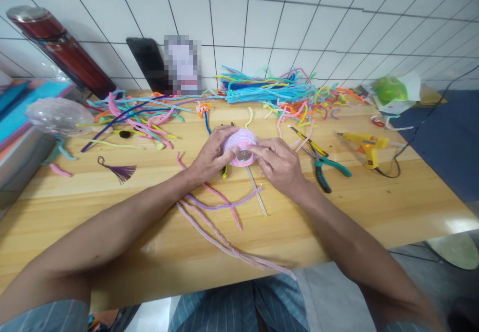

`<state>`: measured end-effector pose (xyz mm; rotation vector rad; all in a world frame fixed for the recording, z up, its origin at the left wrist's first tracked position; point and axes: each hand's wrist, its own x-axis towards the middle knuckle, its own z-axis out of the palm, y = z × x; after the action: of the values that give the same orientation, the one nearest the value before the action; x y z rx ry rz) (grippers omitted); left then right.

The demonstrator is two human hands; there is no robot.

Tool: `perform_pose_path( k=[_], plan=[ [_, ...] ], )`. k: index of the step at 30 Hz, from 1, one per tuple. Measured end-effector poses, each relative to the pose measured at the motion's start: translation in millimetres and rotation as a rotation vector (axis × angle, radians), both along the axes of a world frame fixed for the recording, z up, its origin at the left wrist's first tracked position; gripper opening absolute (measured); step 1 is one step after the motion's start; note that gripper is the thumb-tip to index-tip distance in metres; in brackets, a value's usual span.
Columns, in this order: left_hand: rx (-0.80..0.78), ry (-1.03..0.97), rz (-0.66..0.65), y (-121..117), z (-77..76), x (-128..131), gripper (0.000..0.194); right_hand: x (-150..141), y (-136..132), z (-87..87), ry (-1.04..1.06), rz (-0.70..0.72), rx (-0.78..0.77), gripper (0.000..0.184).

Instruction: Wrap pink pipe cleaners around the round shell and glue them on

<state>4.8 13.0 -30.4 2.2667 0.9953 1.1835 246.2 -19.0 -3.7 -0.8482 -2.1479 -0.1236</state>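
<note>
Both hands are at a small round piece [239, 136] wound from lilac and pink pipe cleaners, with a shiny clear or silvery disc in its middle. My left hand [212, 156] grips its left side, thumb on the front. The fingers of my right hand [279, 160] are bent at its right edge, fingertips touching the rim by the disc; whether they pinch anything small cannot be seen. Below the piece lies a thin translucent stick [258, 195]. Loose pink and lilac pipe cleaners [224, 206] lie under and in front of my left wrist.
Right of my hands lie green-handled pliers [322, 167], a yellow cutter [310, 141] and a yellow glue gun [366, 147] with its cord. Bundled pipe cleaners [258, 87] line the wall. On the left are a purple tassel [119, 171], a red flask [63, 53] and a leaning phone [147, 65].
</note>
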Motion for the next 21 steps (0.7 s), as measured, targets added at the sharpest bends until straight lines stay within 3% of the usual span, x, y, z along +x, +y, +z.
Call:
perform_pose_path(
  k=[21],
  plan=[
    [0.037, -0.05, -0.003, 2.9, -6.6, 2.0, 0.055, -3.7, 0.5, -0.6, 0.002, -0.005, 0.033, 0.035]
  ],
)
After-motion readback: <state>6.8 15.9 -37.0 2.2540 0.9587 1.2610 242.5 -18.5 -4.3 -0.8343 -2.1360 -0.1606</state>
